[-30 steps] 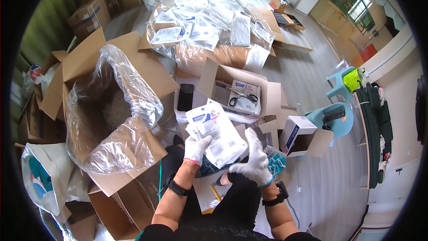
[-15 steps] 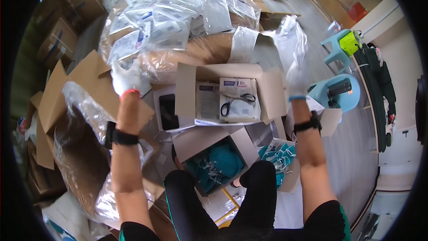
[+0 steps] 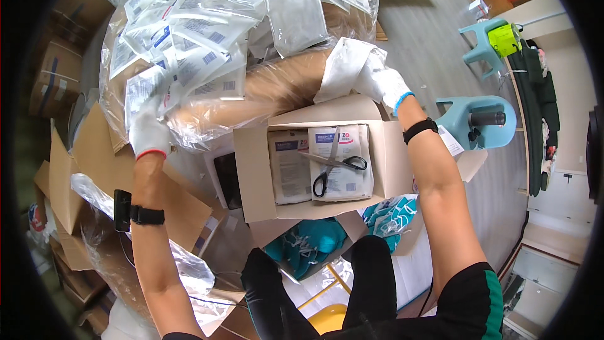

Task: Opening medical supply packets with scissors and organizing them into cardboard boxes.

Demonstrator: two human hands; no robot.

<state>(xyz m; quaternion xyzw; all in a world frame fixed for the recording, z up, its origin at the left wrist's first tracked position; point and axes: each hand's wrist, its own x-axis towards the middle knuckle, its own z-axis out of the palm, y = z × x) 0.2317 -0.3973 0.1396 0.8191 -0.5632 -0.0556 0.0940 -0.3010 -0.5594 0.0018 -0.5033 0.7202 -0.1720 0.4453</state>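
Note:
My left hand (image 3: 150, 131), in a white glove with a red cuff, reaches to the near left edge of a big clear plastic bag (image 3: 207, 116). A printed flat packet (image 3: 143, 88) lies against its fingers, which blend into it and are hard to make out. My right hand (image 3: 382, 82), gloved in white with a blue cuff, pinches the right side of a white packet (image 3: 343, 69) at the bag's near right rim. Between my arms stands an open carton (image 3: 389, 157) with printed packets (image 3: 290, 179) inside. Black-handled scissors (image 3: 333, 162) lie on top of them.
Many flat packets (image 3: 195, 31) heap in the plastic-lined box beyond. Below the carton, a box holds teal masks (image 3: 308, 242), with more teal masks (image 3: 393, 220) beside it. A phone (image 3: 228, 179) lies left of the carton. Blue stools (image 3: 506, 123) stand at right; opened cardboard (image 3: 170, 201) at left.
My right hand has come left and inward onto the white packet. The left hand has moved left along the bag's edge. The view has shifted, so the bag and carton look larger.

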